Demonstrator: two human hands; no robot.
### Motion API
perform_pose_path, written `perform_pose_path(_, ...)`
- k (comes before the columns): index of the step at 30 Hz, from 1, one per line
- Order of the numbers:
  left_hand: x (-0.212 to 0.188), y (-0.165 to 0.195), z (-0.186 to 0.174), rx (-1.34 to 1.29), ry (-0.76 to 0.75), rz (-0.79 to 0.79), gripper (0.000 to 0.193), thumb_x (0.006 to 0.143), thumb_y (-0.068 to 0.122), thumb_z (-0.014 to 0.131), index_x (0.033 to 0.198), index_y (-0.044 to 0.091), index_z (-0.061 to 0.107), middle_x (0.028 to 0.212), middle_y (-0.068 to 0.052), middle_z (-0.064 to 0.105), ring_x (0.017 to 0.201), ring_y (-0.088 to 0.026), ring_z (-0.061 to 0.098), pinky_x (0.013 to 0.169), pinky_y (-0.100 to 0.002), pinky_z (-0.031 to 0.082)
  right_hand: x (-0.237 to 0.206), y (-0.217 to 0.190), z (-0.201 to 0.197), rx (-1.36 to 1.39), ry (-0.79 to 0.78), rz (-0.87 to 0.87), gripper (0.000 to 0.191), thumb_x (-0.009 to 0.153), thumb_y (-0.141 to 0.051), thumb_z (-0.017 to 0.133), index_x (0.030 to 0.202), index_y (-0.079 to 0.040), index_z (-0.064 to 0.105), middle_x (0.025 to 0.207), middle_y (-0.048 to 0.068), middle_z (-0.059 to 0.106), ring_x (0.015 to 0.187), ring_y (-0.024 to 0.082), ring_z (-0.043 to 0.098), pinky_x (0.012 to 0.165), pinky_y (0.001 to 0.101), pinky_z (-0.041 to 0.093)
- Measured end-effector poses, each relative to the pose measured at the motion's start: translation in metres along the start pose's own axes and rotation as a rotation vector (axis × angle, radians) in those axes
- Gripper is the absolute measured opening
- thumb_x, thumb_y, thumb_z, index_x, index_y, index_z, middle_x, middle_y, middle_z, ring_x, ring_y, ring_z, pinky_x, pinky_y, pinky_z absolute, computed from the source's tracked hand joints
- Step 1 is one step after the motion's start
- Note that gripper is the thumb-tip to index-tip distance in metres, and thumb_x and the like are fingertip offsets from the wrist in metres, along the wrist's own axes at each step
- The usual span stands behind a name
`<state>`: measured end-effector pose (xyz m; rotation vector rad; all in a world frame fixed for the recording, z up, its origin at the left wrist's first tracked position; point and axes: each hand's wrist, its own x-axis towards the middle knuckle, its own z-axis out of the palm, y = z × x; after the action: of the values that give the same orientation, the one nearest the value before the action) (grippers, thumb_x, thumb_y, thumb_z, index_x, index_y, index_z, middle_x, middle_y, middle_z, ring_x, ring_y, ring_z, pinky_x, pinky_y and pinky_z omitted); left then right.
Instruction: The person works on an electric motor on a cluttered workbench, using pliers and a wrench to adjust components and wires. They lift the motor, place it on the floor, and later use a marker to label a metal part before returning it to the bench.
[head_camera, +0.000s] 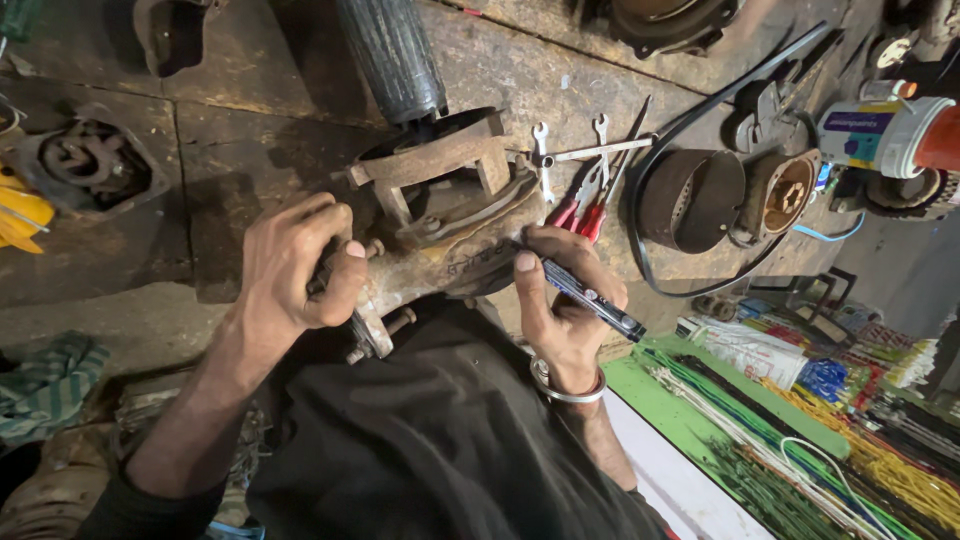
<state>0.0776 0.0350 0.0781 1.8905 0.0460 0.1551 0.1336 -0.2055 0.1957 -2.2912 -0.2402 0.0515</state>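
Observation:
A rusty metal machine part (440, 215) with a flange and bolts lies at the near edge of a worn wooden workbench (250, 140). My left hand (300, 270) grips its left end near a protruding bolt. My right hand (560, 300) holds a dark marker pen (590, 297), its tip against the part's surface where faint scribbles show. A metal bangle sits on my right wrist.
Two spanners (545, 160), red-handled pliers (580, 215), a black belt loop (690, 130), round rusty housings (695, 200), a black cylinder (392, 55) and a white tub (880, 130) lie on the bench. Bundles of coloured wires (830, 440) lie at lower right.

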Motion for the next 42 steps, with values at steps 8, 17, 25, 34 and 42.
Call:
perform_pose_path(8,-0.001,-0.005,0.003,-0.005,-0.003,-0.031,0.032,0.079,0.027,0.057,0.087,-0.004,0.062,0.071,-0.014,0.055,0.059,-0.030,0.055,0.055,-0.041,0.045,0.004,-0.005,0.002,-0.035,-0.005,-0.071,0.014,0.094,-0.004,0.073,0.103,0.006,0.071,0.107,0.015,0.075,0.096,0.019,0.074,0.088,0.0297,0.058)
perform_pose_path(17,0.000,0.000,-0.001,0.011,-0.017,-0.036,0.027,0.078,0.026,0.059,0.081,-0.001,0.059,0.072,-0.014,0.054,0.065,-0.033,0.056,0.060,-0.043,0.046,-0.004,0.013,-0.001,0.168,0.065,0.132,0.019,0.098,-0.013,0.072,0.109,0.003,0.071,0.108,0.012,0.077,0.092,0.012,0.071,0.083,0.0261,0.058)
perform_pose_path(25,0.004,0.004,-0.004,0.040,-0.033,0.001,0.023,0.077,0.025,0.059,0.077,0.002,0.055,0.073,-0.013,0.053,0.068,-0.034,0.055,0.063,-0.044,0.045,-0.005,0.018,-0.001,0.075,0.045,0.119,0.022,0.097,-0.012,0.074,0.111,0.004,0.072,0.106,0.012,0.076,0.090,0.012,0.068,0.085,0.0252,0.056)
perform_pose_path(34,0.000,0.001,-0.004,0.026,-0.044,-0.034,0.023,0.076,0.025,0.058,0.076,0.003,0.054,0.072,-0.013,0.053,0.066,-0.033,0.054,0.062,-0.044,0.044,-0.003,0.010,-0.001,0.024,0.021,0.041,0.014,0.096,-0.006,0.071,0.104,0.005,0.071,0.110,0.015,0.076,0.097,0.017,0.073,0.091,0.0293,0.058)
perform_pose_path(42,0.002,0.000,-0.002,0.015,-0.054,-0.067,0.025,0.075,0.027,0.057,0.075,0.002,0.055,0.067,-0.012,0.051,0.058,-0.030,0.052,0.056,-0.042,0.043,0.000,0.015,0.001,0.003,0.063,0.015,0.017,0.097,-0.009,0.072,0.107,0.005,0.072,0.106,0.014,0.077,0.095,0.015,0.073,0.089,0.0288,0.058)
